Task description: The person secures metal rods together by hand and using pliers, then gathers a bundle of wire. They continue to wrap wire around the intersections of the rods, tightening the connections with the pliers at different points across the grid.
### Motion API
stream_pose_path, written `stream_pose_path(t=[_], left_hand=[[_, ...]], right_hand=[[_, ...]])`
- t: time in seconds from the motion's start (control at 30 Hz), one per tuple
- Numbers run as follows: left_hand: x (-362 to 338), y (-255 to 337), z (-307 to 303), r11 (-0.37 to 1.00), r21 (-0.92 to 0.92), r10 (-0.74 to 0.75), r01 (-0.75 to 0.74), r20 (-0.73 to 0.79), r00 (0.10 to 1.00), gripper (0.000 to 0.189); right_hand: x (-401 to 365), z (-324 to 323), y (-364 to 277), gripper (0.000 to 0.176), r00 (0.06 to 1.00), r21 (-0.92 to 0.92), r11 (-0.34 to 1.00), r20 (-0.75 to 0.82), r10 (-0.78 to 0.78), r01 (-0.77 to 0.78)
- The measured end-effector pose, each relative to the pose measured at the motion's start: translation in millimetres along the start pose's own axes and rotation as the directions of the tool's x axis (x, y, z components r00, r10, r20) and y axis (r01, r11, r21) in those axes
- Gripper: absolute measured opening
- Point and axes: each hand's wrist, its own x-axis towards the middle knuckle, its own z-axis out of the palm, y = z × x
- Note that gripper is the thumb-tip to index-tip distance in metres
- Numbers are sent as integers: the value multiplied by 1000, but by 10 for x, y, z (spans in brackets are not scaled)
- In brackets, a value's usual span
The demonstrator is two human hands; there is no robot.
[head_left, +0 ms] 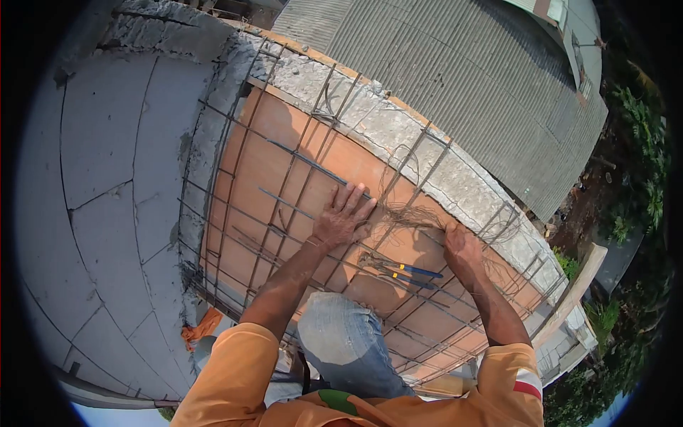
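My left hand (343, 215) lies flat with fingers spread on a steel bar of the rebar grid (306, 160). My right hand (463, 250) is closed at the end of a loose bundle of thin tie wire (409, 215), which stretches between the two hands. Just below the wire, a pair of pincers (402, 270) with blue and yellow handles rests on the bars. Beneath the grid is an orange-brown panel (267, 132). My bent knee (341, 331) in jeans is close to the pincers.
A rough concrete beam (398, 146) edges the panel on the far side, with a corrugated roof (448, 78) beyond and lower. Grey block wall (107, 213) stands at the left. A wooden pole (569, 295) leans at the right. Bar ends stick up along the edges.
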Motion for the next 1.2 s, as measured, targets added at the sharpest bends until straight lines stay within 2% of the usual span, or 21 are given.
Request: stream_pose_path(t=[0.03,0.07,0.17,0.2,0.27,0.37,0.43,0.5,0.57,0.67,0.73,0.77,0.8,0.87,0.97,1.0,1.07,1.1,1.13,1.17,1.2], left_hand=[[28,1,-32,999,-33,23,-24,-29,999,67],[48,-19,-31,1000,-26,-6,6,-26,1000,67],[11,4,-31,998,-39,-46,46,-22,999,66],[20,2,-59,997,-65,-41,39,-29,999,66],[-53,-12,-96,996,-67,-62,59,-44,997,66],[-63,13,-64,990,-124,-63,61,-10,998,67],[-102,-2,-31,994,-105,-55,43,-120,991,72],[-125,-5,-95,987,-147,-68,57,-75,995,73],[-157,-1,-67,979,-187,-84,78,-24,996,73],[-272,35,51,987,-141,-96,74,-157,983,80],[-345,18,-14,991,-122,-83,64,-164,983,71],[-486,-9,-84,981,-184,-99,60,-214,972,55],[-654,-47,-156,981,-181,-117,75,-233,965,55],[-1088,-167,-376,971,-196,-209,135,-435,876,46],[-1879,-521,-709,873,-178,-485,455,-428,763,37],[-2102,-583,-730,826,-176,-559,535,-384,735,38],[-2424,-561,-741,941,-101,-338,323,-230,913,40],[-2526,-493,-704,945,-119,-325,305,-231,917,40],[-2585,-450,-642,970,-127,-221,206,-113,969,41],[-2614,-419,-587,984,-145,-99,99,4,995,41],[-2629,-374,-558,985,-165,-60,59,-1,998,41]], right_hand=[[24,-40,-17,18,993,21,997,98,71,-73],[72,-79,-30,18,994,22,999,103,41,-43],[132,-86,-70,19,928,-138,984,339,152,-110],[143,-62,-65,19,933,-127,990,349,94,-52],[167,-47,-41,26,895,-102,983,407,181,-152],[175,-62,-32,39,876,-126,981,444,188,-146],[162,-68,8,44,887,-96,991,444,125,-92],[129,7,136,52,906,-69,997,421,51,-24],[107,50,234,51,913,-80,996,408,4,31],[80,127,221,43,959,-96,986,264,-105,134],[43,162,283,31,966,-55,984,205,-156,171],[24,131,293,31,965,-73,980,202,-170,188],[18,107,299,27,965,-72,981,205,-162,180],[72,26,277,24,963,-80,979,210,-168,189],[-47,-260,163,17,972,-99,994,231,-32,56],[-105,-340,247,19,971,-117,983,208,-116,142],[-120,-541,229,21,984,-147,980,138,-114,134],[-109,-625,294,23,985,-129,986,146,-91,110],[-96,-705,344,25,987,-107,991,146,-60,76],[-122,-826,237,27,997,-94,994,60,-47,52],[-155,-963,137,29,999,-84,996,-23,-28,26]])
